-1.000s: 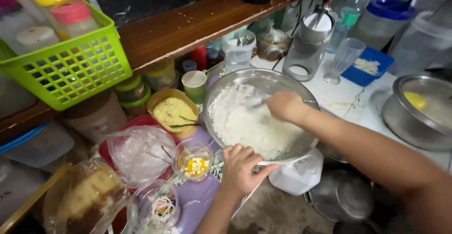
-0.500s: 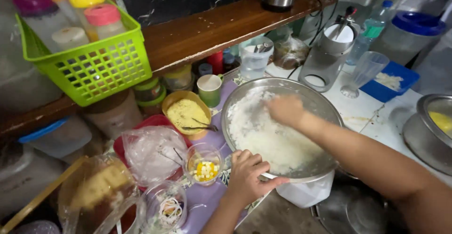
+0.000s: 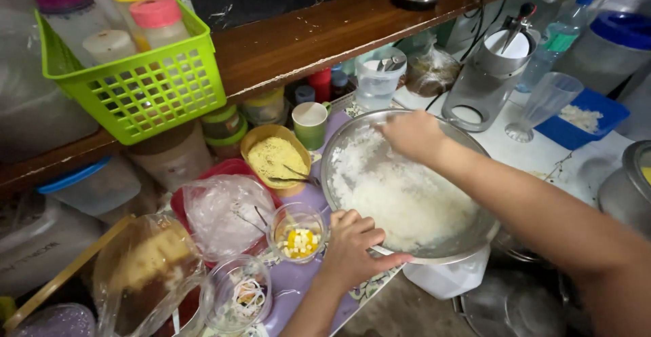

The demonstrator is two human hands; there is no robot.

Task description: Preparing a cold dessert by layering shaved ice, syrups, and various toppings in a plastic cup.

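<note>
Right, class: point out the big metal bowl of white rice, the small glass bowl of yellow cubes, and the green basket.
metal bowl (image 3: 468, 148), head view, bare far rim.
glass bowl (image 3: 298, 241), head view, the yellow cubes inside.
green basket (image 3: 163, 93), head view, front lattice wall.

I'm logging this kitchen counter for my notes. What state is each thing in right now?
Steel bowl: filled with white rice, resting on the counter.
Left hand: gripping the bowl's near rim.
Right hand: in the rice at the far side.
Yellow bowl: holds yellow powder, with a spoon in it.
Small glass bowl: holds yellow and white cubes.
Green basket: on the shelf, holding capped bottles.
Green cup: upright.
</note>
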